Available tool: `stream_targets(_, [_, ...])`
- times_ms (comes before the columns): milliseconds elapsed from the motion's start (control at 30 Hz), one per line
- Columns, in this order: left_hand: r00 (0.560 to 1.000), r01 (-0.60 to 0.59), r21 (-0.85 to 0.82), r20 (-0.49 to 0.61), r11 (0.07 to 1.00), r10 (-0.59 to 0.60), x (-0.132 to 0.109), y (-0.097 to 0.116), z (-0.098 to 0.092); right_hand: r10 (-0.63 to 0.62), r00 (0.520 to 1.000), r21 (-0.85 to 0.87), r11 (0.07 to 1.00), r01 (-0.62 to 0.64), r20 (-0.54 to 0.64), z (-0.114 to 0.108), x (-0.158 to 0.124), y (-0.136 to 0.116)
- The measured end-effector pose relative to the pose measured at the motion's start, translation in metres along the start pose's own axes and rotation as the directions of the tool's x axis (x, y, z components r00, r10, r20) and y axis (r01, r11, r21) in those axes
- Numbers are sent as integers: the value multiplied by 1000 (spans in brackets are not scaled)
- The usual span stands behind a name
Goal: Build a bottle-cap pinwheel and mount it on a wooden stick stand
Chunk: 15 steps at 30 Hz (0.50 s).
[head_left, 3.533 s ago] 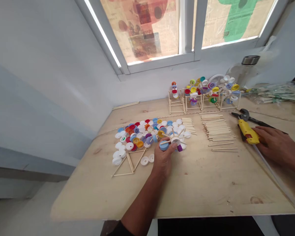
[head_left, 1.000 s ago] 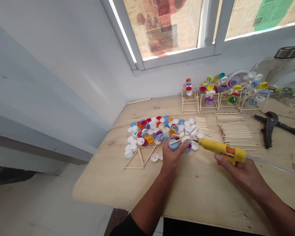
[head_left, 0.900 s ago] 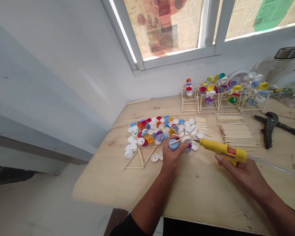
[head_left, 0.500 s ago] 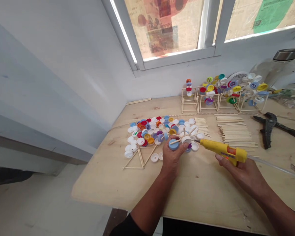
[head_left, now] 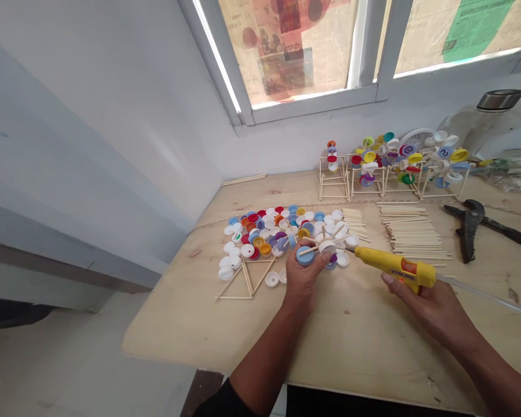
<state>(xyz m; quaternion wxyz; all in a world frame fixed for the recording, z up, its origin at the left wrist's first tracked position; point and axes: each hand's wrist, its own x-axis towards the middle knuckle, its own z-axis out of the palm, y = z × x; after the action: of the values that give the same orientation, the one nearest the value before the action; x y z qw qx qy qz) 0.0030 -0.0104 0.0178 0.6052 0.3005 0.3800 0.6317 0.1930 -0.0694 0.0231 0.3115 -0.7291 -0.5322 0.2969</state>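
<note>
Glue gun (head_left: 395, 267), now off the tabletop (head_left: 347, 341), is pointing at the cap wheel (head_left: 327, 247), centre frame; right fingers (head_left: 388, 280) are gripping gun, left fingers (head_left: 320, 266) pinching wheel. Probably gluing; next move needs steady aiming.

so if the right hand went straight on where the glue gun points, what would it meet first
Likely the white cap held in the left hand: the glue gun in the right hand points at it. Depth is unclear, so it could pass slightly off.
</note>
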Motion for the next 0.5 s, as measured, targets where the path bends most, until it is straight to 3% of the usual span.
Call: stream_targets(500, [1000, 17, -49, 1, 999, -17, 0, 1, 0, -118, 990, -35, 993, 115, -75, 1, 0, -1])
